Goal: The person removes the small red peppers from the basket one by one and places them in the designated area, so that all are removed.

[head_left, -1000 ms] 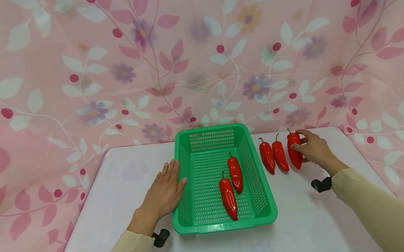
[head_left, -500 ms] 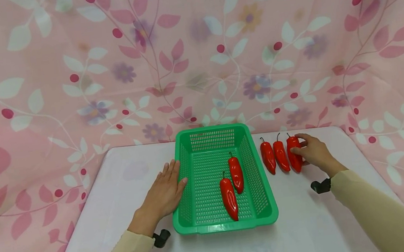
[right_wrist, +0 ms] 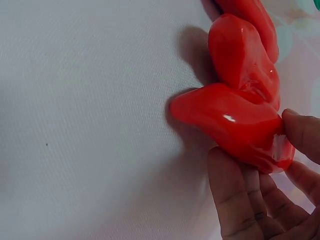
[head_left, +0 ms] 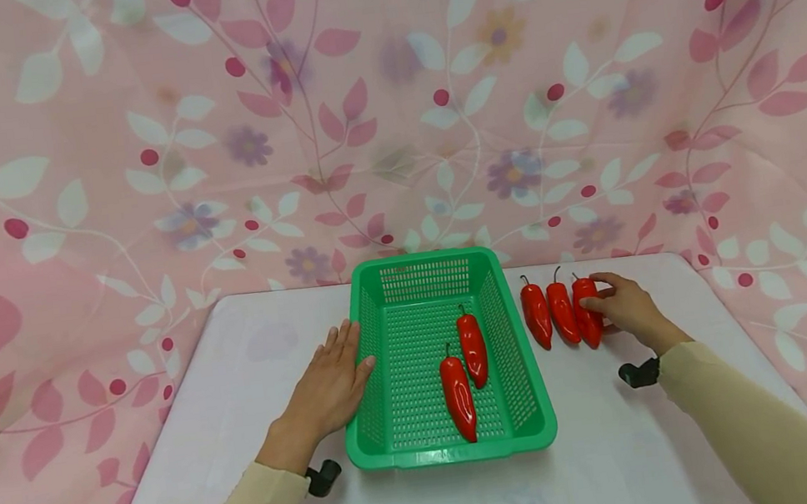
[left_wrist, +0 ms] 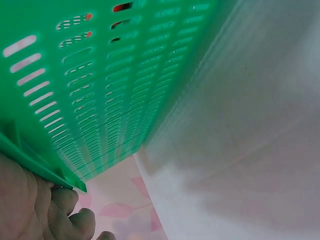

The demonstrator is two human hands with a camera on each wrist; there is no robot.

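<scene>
At the right of the table, my right hand (head_left: 631, 310) pinches a glossy red chili pepper (head_left: 589, 320) between thumb and fingers. That pepper lies close beside two others, a middle red pepper (head_left: 563, 313) and a left red pepper (head_left: 536, 315). The right wrist view shows the held pepper (right_wrist: 232, 122) touching its neighbour (right_wrist: 240, 52), thumb on one side and fingers on the other. My left hand (head_left: 325, 383) rests with straight fingers on the left rim of a green plastic basket (head_left: 453, 453). Inside the basket lie two red peppers, a nearer one (head_left: 458, 396) and a farther one (head_left: 472, 348).
A white cloth covers the table (head_left: 252, 371). Behind it hangs a pink flowered curtain (head_left: 387, 119), close to the table's back edge. The basket's slotted side wall (left_wrist: 110, 80) stands upright in the left wrist view.
My right hand has brought its pepper a little left and toward me, closing the gap to the middle pepper. The left hand and basket stay where they were.
</scene>
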